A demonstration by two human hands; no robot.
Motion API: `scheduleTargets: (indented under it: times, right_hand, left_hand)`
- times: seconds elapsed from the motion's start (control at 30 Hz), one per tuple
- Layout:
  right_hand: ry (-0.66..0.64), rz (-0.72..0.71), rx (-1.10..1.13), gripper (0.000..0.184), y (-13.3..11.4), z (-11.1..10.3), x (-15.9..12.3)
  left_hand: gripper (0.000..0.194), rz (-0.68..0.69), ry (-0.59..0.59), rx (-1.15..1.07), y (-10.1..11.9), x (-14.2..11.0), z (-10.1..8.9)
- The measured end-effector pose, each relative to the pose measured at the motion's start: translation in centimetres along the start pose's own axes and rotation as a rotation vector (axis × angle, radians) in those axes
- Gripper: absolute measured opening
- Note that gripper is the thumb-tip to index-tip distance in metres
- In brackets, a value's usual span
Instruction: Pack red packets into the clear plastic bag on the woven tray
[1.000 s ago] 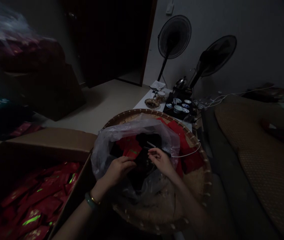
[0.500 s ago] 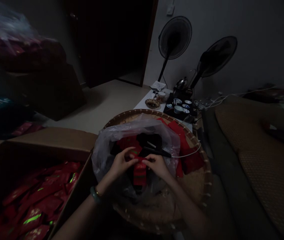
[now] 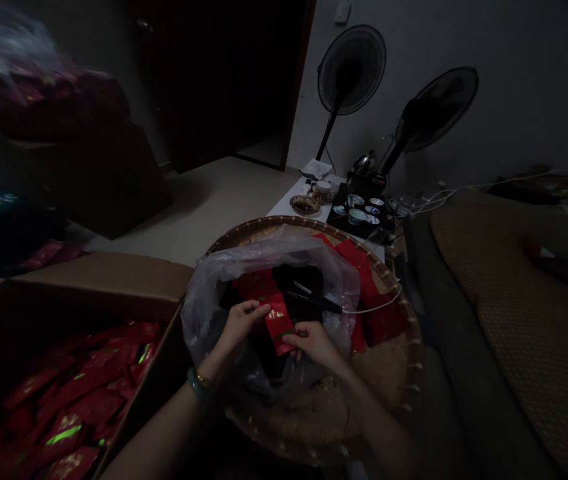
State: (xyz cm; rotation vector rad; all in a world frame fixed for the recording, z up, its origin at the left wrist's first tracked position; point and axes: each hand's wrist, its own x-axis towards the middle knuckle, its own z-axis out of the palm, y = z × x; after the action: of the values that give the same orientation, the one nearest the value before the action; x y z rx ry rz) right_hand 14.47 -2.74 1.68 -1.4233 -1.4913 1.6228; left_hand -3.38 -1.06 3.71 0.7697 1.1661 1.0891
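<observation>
Between my two hands, over the open mouth of a clear plastic bag (image 3: 204,280), is a small red packet (image 3: 279,323) with gold characters and a green band. My left hand (image 3: 240,325) pinches its upper left edge. Thumb and fingers of my right hand (image 3: 311,341) grip its lower right corner. Behind it in the bag lie more red packets (image 3: 254,283) and dark contents I cannot make out. A black tool with a white cord (image 3: 318,301), possibly a heat sealer, rests across the bag. The bag sits in a round woven bamboo tray (image 3: 379,380).
A cardboard box (image 3: 114,272) full of red packets (image 3: 84,380) stands at the left. Flat red pouches (image 3: 364,280) lie on the tray's right side. Beyond are a low table with teacups (image 3: 359,217), two fans (image 3: 351,70) and a woven seat mat (image 3: 514,307).
The right hand let go of the black tool, which now lies on the bag. Both hands took hold of a red packet, now turned with its printed face up.
</observation>
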Motion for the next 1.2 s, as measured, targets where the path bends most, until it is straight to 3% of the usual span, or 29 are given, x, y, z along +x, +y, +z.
scheduleTargets:
  times: [0.13, 0.23, 0.33, 0.53, 0.67, 0.77, 0.9, 1.07, 1.2]
  right_hand:
    - [0.013, -0.079, 0.045, 0.025, -0.5, 0.1, 0.0]
    - [0.138, -0.188, 0.115, 0.037, -1.6, 0.0, 0.2]
    - [0.251, -0.193, 0.133, 0.029, -2.2, -0.1, 0.6]
    - [0.289, -0.187, 0.165, 0.031, -1.5, 0.4, 1.1]
    - [0.335, -0.2, 0.322, 0.03, -1.4, 0.4, 1.1]
    - [0.36, -0.225, 0.337, 0.026, -1.6, 0.0, 1.0]
    - [0.378, -0.22, 0.368, 0.027, -1.8, -0.5, 1.1]
    - [0.371, -0.251, 0.218, 0.029, -1.8, -0.5, 1.2]
    - [0.376, -0.295, 0.09, 0.026, -2.0, -0.7, 1.1]
  left_hand:
    - [0.041, 0.036, 0.03, -0.024, -0.1, -0.4, 0.7]
    - [0.04, 0.099, -0.007, 0.11, 0.0, -0.5, 1.1]
    - [0.04, 0.1, -0.041, 0.133, -0.1, -0.5, 1.2]
    - [0.039, 0.06, -0.062, 0.045, -0.8, -0.6, 1.5]
    - [0.051, 0.016, -0.24, 0.177, -1.5, -1.1, 1.5]
    - [0.038, -0.092, -0.36, 0.291, -1.8, -1.3, 1.1]
    - [0.034, -0.122, -0.406, 0.355, -1.7, -1.2, 0.5]
    - [0.037, -0.067, -0.41, 0.282, -0.8, -0.8, 0.5]
    - [0.042, -0.109, -0.374, 0.142, -0.7, -0.8, 1.1]
